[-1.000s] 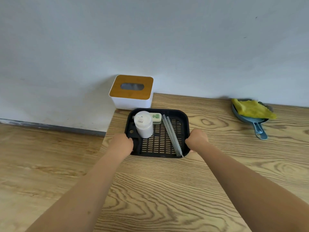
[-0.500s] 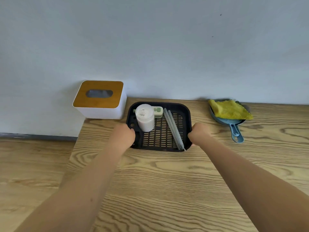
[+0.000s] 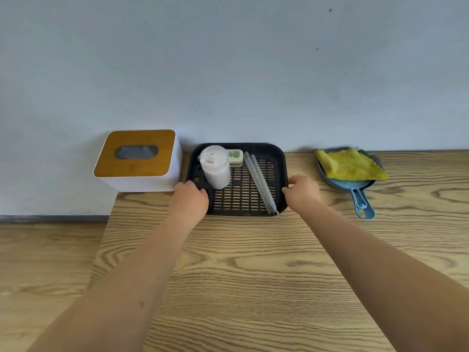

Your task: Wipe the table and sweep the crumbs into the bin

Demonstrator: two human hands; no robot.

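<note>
A black slotted tray (image 3: 275, 153) sits on the wooden table (image 3: 253, 275) against the wall. My left hand (image 3: 190, 199) grips its left rim and my right hand (image 3: 303, 193) grips its right rim. Inside the tray stand a white jar (image 3: 215, 165), a small green and white case (image 3: 235, 156) and two grey sticks (image 3: 260, 184). A yellow cloth (image 3: 350, 165) lies on a blue dustpan (image 3: 361, 199) to the right of the tray. No crumbs or bin show in this view.
A white tissue box with a wooden lid (image 3: 138, 160) stands at the table's far left corner, touching the wall. The table's left edge drops to a wooden floor (image 3: 38, 262). A pale wall (image 3: 228, 72) closes the back.
Both hands have pushed the tray away from me until it sits against the wall beside the tissue box. The camera view shifted left and lower.
</note>
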